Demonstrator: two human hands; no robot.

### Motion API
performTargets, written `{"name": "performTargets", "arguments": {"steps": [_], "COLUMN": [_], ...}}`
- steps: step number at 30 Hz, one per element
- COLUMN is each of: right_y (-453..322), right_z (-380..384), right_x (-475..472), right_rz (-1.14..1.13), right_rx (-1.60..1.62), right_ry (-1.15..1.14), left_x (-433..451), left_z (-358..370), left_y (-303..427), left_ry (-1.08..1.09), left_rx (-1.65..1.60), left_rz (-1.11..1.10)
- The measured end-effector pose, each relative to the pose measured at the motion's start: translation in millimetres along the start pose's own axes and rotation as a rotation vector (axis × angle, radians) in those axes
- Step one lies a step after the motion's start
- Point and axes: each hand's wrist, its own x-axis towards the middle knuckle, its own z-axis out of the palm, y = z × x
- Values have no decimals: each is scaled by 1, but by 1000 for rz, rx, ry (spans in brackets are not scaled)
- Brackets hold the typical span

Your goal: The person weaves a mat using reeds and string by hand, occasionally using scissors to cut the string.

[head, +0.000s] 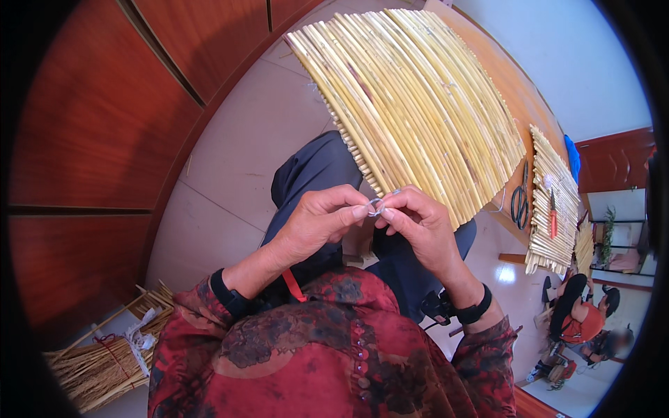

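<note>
A small loop of thin, pale cord (375,207) is pinched between my two hands, at the near edge of a large mat. My left hand (325,214) holds its left side between thumb and forefinger. The right side is pinched in the thumb and forefinger of my right hand (417,215). The mat of straw-coloured stalks (413,104), laid side by side, reaches from my knees onto a wooden table. Its near edge lies right beside my right hand, and whether the cord is joined to it cannot be told.
On the wooden table (499,62) lie black-handled scissors (520,204) and a smaller stalk mat (554,245) bearing a red-handled knife (553,222). Tied bundles of stalks (99,368) lie at lower left, beside reddish wooden cabinets (104,115). Other people (583,321) sit at far right.
</note>
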Motion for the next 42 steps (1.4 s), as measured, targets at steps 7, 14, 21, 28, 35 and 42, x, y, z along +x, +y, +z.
{"name": "performTargets", "arguments": {"steps": [7, 14, 21, 28, 35, 42], "right_y": [2, -8, -9, -3, -4, 2], "right_z": [-1, 4, 11, 10, 14, 10], "right_x": [7, 12, 4, 3, 0, 4], "right_rz": [36, 158, 63, 17, 57, 139], "right_rx": [36, 14, 34, -76, -158, -88], "right_ry": [-57, -46, 71, 81, 109, 56], "left_x": [7, 3, 3, 4, 3, 4], "left_z": [-9, -3, -1, 5, 9, 8], "left_y": [-2, -3, -6, -9, -11, -12], "left_ry": [-112, -9, 76, 112, 178, 190], "left_rx": [535, 329, 246, 224, 121, 34], "left_rz": [332, 149, 130, 125, 69, -18]}}
